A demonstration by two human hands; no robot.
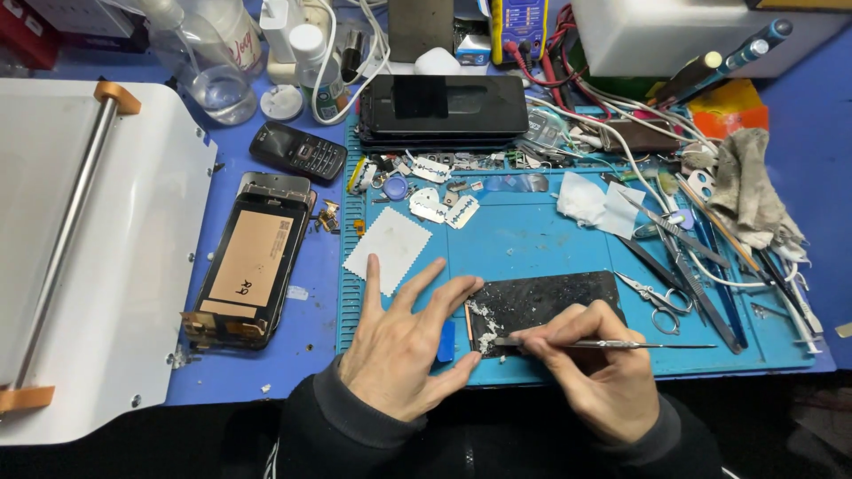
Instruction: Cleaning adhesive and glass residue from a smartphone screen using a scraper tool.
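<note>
A black phone screen panel lies face down on the blue work mat, with pale adhesive scraps at its left end. My left hand rests flat on the mat, fingertips pressing the panel's left edge, beside a small blue pry piece. My right hand pinches thin metal tweezers, their tip at the panel's lower left corner among the scraps.
A white machine fills the left. An opened phone body and a small keypad phone lie left of the mat. Scissors, tweezers, cables, a cloth, razor blades and a black phone crowd the back and right.
</note>
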